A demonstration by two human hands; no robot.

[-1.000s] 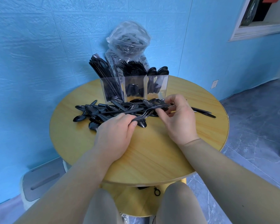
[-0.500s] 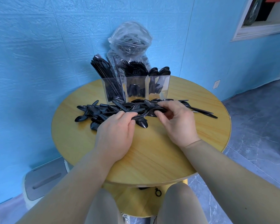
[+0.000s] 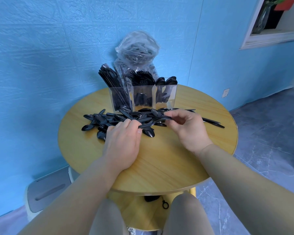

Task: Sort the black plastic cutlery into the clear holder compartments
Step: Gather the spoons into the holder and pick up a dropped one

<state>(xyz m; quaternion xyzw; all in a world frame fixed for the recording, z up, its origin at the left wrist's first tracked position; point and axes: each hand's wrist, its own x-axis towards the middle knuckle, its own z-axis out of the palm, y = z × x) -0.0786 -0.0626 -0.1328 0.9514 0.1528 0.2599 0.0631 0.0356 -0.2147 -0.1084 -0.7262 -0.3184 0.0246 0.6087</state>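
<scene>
Black cutlery [image 3: 148, 123] partly under hands [image 3: 120, 141].

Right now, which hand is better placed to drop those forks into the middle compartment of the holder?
Probably the right hand: it pinches the forks by their heads, just before the clear holder. The left hand grips their handles lower down.

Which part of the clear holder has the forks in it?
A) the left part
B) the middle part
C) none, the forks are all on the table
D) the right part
B: in the holder, the fork tines stick up from the middle part, with long straight handles on the left and round spoon bowls on the right.
</scene>
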